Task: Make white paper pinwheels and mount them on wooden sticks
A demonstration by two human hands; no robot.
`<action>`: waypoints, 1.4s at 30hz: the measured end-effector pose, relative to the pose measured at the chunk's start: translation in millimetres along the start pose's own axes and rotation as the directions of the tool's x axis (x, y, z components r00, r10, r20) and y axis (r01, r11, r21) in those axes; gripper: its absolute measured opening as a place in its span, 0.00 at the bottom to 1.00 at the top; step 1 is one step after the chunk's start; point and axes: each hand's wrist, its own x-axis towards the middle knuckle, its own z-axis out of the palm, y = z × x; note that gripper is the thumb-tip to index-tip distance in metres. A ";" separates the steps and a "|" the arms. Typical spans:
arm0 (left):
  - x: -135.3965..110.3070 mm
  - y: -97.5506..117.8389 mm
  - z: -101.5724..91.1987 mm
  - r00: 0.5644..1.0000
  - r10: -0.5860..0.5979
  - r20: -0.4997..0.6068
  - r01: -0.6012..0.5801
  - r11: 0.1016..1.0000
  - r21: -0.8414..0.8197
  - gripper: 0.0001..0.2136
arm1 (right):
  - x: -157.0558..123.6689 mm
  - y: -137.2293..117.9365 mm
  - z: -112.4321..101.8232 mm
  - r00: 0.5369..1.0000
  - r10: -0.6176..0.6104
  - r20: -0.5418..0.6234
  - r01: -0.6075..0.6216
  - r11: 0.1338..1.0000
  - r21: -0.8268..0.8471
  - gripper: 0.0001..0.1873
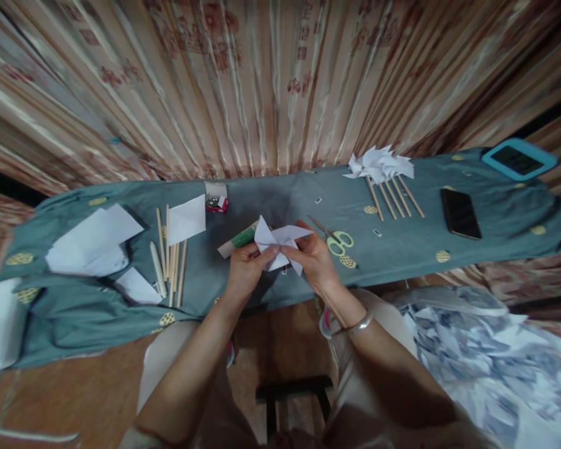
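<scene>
A white paper pinwheel [280, 240] is held between my two hands above the middle of the table. My left hand [249, 267] pinches its left side, with the thumb pressed near the centre. On the other side my right hand [314, 260] grips it too, the thumb also at the centre; a metal bangle is on that wrist. Behind the pinwheel lies a green and tan strip [238, 241], partly hidden by my left hand. Scissors with light green handles [339, 242] lie just right of my right hand.
Finished pinwheels on sticks [381, 165] lie at the back right, near a black phone [460, 213] and a blue-framed device [518, 159]. On the left are wooden sticks [172, 265], a pen [158, 269], paper sheets [91, 243] and a small box of metal pins [216, 198]. A bag of paper pieces [490, 368] sits lower right.
</scene>
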 end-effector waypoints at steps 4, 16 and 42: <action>-0.4 1.4 -0.4 1.000 0.006 -0.010 -0.006 1.000 0.017 0.15 | 0.1 0.9 -0.5 1.000 -0.003 0.018 0.003 1.000 -0.007 0.44; 0.9 1.1 -1.3 0.999 0.045 -0.002 -0.045 0.999 0.011 0.12 | -0.6 -1.6 3.7 0.997 0.050 0.057 -0.055 0.995 0.086 0.39; 4.5 -3.8 -1.6 0.998 0.066 -0.011 -0.066 0.996 -0.063 0.10 | 1.5 -0.1 2.7 0.992 0.057 0.115 -0.059 0.998 0.015 0.27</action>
